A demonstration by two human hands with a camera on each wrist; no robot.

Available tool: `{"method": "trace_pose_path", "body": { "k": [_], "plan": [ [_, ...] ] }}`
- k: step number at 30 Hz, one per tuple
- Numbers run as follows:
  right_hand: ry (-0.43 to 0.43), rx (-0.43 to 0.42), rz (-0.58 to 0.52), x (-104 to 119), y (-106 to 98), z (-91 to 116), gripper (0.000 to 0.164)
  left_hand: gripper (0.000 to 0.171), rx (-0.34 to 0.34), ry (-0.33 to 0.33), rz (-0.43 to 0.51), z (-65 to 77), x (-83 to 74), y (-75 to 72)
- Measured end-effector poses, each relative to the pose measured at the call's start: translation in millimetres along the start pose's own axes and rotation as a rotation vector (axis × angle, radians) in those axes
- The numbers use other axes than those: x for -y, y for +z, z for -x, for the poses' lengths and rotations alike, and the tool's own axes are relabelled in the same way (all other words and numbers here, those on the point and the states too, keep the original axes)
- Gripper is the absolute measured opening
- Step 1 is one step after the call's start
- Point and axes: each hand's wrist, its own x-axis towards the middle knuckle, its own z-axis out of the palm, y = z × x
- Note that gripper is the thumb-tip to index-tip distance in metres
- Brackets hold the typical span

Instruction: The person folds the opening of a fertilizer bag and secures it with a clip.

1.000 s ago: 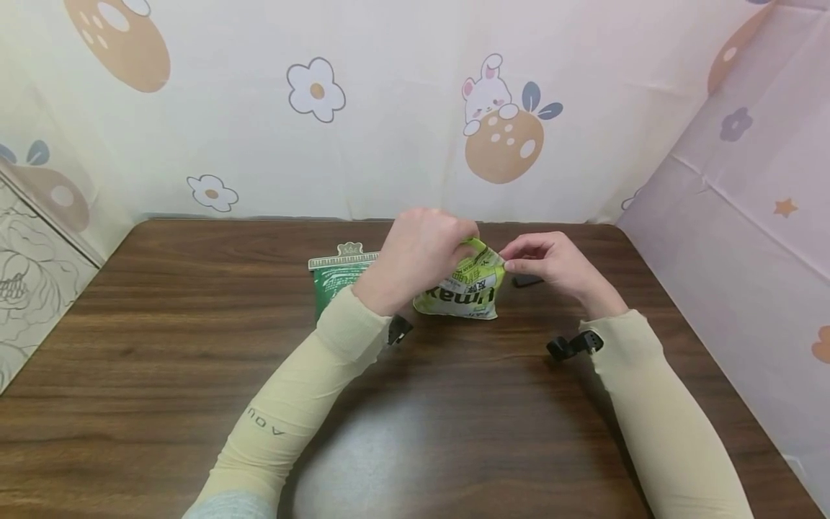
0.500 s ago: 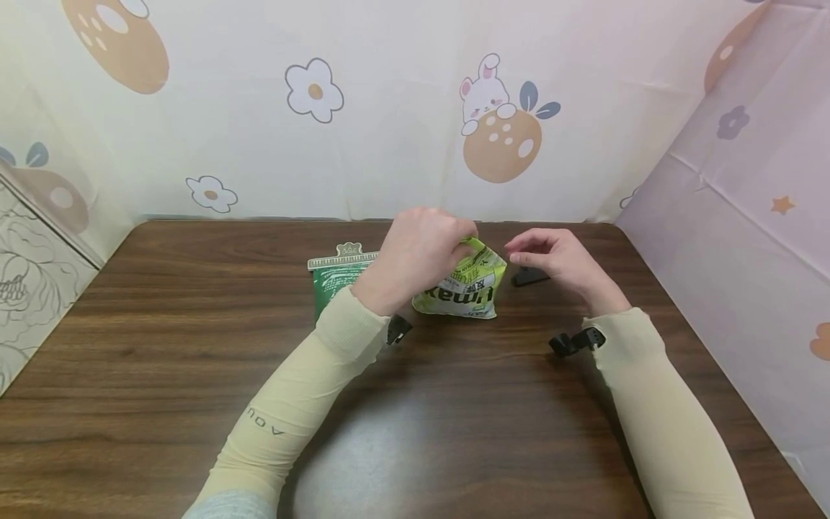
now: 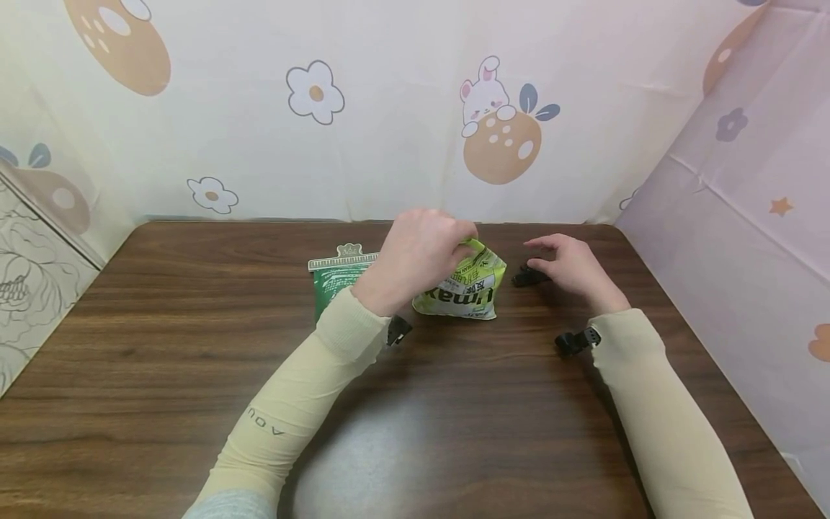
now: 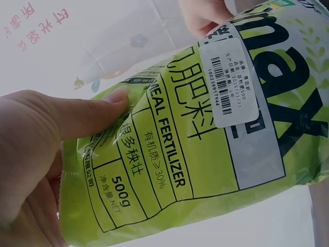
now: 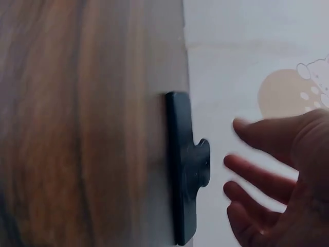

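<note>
My left hand (image 3: 424,249) pinches the top edge of a lime-green fertilizer bag (image 3: 463,292), which stands upright at the back of the table. In the left wrist view the thumb presses the folded end of the bag, beside the "500g" print. My right hand (image 3: 573,268) is off the bag, fingers apart and holding nothing, over a black bag clip (image 3: 527,277). The right wrist view shows this clip (image 5: 182,170) as a long bar with a raised grip, lying on the table. There, the fingertips point at the grip with a gap between.
Left of the fertilizer bag lies a dark green bag (image 3: 331,288), its top closed by a pale clip (image 3: 342,261). My left forearm partly covers it. The wooden table (image 3: 454,432) ends at a patterned curtain (image 3: 389,144) behind.
My right hand has let go of the fertilizer bag's corner and moved right, over the black bag clip. The left hand has stayed on the bag's top edge.
</note>
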Motion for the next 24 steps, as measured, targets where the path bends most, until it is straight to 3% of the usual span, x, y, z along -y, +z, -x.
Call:
{"method": "trace_pose_path", "body": {
  "k": [17,24],
  "plan": [
    [0.035,0.039,0.181,-3.9,1.1,-0.6,0.029,0.008,-0.022,0.012,-0.003,0.9,0.5,1.3],
    [0.033,0.040,0.200,1.0,-0.1,1.0,0.019,0.008,-0.012,0.000,0.011,1.0,0.7,0.8]
  ]
}}
